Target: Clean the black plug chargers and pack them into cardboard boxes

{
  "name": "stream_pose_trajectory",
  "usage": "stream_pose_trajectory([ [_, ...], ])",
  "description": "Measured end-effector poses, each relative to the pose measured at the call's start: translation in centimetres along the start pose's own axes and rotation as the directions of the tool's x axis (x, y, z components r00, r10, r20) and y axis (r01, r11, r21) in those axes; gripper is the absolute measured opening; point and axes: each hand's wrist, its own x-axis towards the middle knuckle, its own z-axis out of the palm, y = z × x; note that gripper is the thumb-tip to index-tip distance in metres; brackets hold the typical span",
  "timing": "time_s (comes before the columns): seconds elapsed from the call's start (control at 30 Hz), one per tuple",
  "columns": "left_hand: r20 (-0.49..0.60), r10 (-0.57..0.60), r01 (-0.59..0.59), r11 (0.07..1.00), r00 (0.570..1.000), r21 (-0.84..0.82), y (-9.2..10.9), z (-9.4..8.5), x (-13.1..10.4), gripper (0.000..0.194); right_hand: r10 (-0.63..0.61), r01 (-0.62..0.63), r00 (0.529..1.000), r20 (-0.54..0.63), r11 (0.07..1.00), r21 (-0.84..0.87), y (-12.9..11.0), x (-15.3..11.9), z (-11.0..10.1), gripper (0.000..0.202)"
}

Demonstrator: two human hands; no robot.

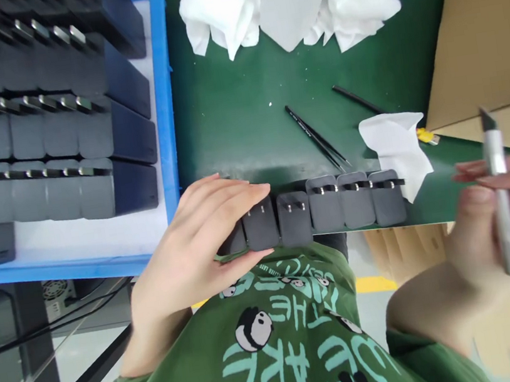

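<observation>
Along the near edge of the green mat stands a row of several dark grey power adapters (295,226), their metal prongs facing up. My left hand (196,243) closes around the left end of this row, thumb on the near side and fingers on the far side. It partly covers the leftmost adapter (234,242). Off to the right, beyond the table edge, my right hand (483,228) grips a craft knife (502,194) with a silver handle. Its dark blade points away from me. The right hand is apart from the adapters and slightly blurred.
A blue tray (165,102) with rows of similar adapters stands at left. Black tweezers (316,138), a dark slim tool (358,99), a white cloth (395,146) and a yellow-ended item (426,136) lie on the mat. Crumpled white wipes (219,6) are at the back, cardboard (485,38) at right.
</observation>
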Motion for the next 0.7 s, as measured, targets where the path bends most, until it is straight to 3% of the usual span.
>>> stream_pose_trajectory([
  [0.07, 0.013, -0.004, 0.003, 0.999, 1.000, 0.038, 0.1, -0.1, 0.0, 0.062, -0.022, 0.028, 0.998, 0.053, 0.993, -0.115, 0.2, 0.7, -0.2, 0.010],
  [0.17, -0.006, 0.018, -0.017, 0.991, 1.000, 0.132, 0.6, -0.3, 0.2, 0.071, -0.081, 0.150, 0.961, 0.264, 0.956, -0.252, 1.3, 1.3, -1.4, 0.025],
  [0.3, -0.040, 0.090, -0.077, 0.965, 0.995, 0.252, 1.3, -0.3, 0.9, 0.073, -0.161, 0.265, 0.924, 0.347, 0.923, -0.279, 2.9, 1.5, -2.8, 0.031],
  [0.47, -0.008, 0.185, -0.173, 0.932, 0.983, 0.319, 1.5, 0.5, 2.1, 0.054, -0.331, 0.493, 0.802, 0.497, 0.836, -0.239, 4.9, 2.0, -2.8, 0.019],
  [0.6, 0.003, 0.174, -0.165, 0.929, 0.985, 0.331, 1.6, 0.5, 2.3, 0.055, -0.321, 0.591, 0.701, 0.637, 0.762, -0.266, 5.2, 3.2, -3.0, 0.047],
  [0.63, -0.010, 0.161, -0.149, 0.931, 0.987, 0.332, 1.7, 0.2, 2.1, 0.059, -0.277, 0.584, 0.696, 0.662, 0.755, -0.299, 4.9, 3.3, -3.0, 0.057],
  [0.7, -0.054, 0.122, -0.099, 0.944, 0.991, 0.316, 1.7, -0.4, 1.5, 0.071, -0.197, 0.517, 0.749, 0.632, 0.770, -0.373, 4.1, 3.3, -2.9, 0.067],
])
